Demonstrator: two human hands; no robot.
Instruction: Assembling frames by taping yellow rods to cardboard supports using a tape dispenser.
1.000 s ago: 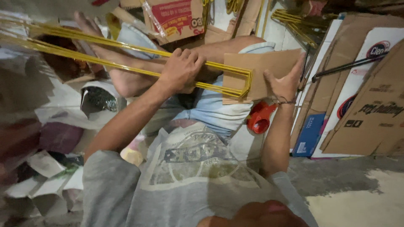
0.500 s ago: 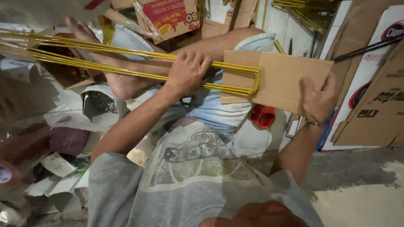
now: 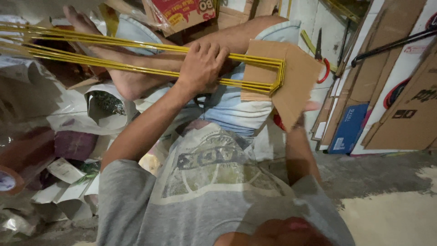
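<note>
Cardboard piece (image 3: 296, 84) now folded over yellow frames (image 3: 136, 57)

Our left hand (image 3: 202, 66) is extended forward on a nearly straight arm, fingers curled over and closed in a grip, knuckles up. Our right hand (image 3: 306, 109) is mostly hidden; only its forearm, raised upright, and a fingertip show.

Seated person, legs stretched out on the floor (image 3: 391, 214). Bundle of long rods (image 3: 114, 54) lies across the lap and legs, running left. Left hand (image 3: 202, 66) on top of the bundle, mid-length. Cardboard sheet (image 3: 296, 77) at the bundle's right end, right hand (image 3: 302, 111) behind it, mostly hidden. Scissors (image 3: 321, 59) beyond the sheet. Flat boxes (image 3: 400, 105) lean at right. Crumpled bags (image 3: 68, 136) left of the legs.
</note>
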